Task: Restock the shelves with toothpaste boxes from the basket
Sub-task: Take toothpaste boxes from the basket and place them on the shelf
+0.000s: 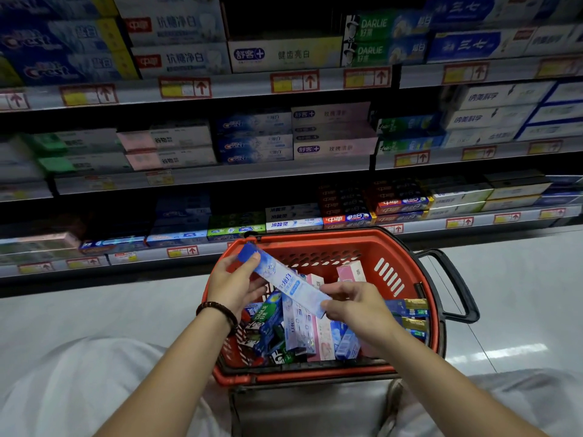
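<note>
My left hand (235, 283), a bead bracelet (217, 310) on its wrist, grips the far, dark-blue end of a pale blue box (288, 280), thumb on the top face and fingers underneath. The box slants from upper left down to lower right, held in the air over the basket (362, 244), not resting on anything. My right hand (353, 305) pinches its near end between thumb and fingers. Below it, more boxes (299, 332) lie jumbled in the basket, with a pink one (351, 271) standing up at the back. The basket's black handle (457, 279) juts out to the right. The shelves (252, 173) run across in front of me, well apart from my hands.

I judge this box to be light and stiff along its length, but it is thin card and would dent under a hard squeeze. Its glossy skin could slip in a loose hold. The end flaps look like the weak spots, so I would hold it by the long side faces near the middle with one hand and slide it in flat. The print is too blurred to tell which row it belongs in.
</note>
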Motion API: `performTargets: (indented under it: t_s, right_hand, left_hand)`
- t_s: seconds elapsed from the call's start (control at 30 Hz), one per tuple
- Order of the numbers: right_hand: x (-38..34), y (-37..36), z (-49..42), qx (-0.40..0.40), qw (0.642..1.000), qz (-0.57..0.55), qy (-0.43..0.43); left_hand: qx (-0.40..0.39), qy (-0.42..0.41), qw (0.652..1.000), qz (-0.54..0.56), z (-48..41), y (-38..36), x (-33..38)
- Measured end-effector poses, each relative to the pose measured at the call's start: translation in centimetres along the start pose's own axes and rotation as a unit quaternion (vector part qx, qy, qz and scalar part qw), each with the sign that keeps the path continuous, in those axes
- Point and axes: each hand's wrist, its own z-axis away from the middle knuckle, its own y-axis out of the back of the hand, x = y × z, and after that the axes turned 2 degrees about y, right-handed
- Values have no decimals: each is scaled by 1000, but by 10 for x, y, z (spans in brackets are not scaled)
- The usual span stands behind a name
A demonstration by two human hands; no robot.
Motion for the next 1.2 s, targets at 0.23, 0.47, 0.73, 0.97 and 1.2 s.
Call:
performTargets:
  t_s: [0.23,0.47,0.73,0.97,1.2]
  right_hand:
    - [-9,7,1,27,996,69,38]
    - [-11,10,6,57,985,137,93]
    - [-11,11,2,128,983,83,102]
    - [-6,10,-1,130,990,0,62]
    - [-9,10,-3,110,988,-99,49]
  left_hand:
    - [14,10,1000,-4,6,3,2]
    - [2,15,999,40,9,7,7]
    - [-40,4,997,72,14,7,14]
    - [-64,-30,995,68,15,3,14]
    - [-75,-26,993,87,13,4,10]
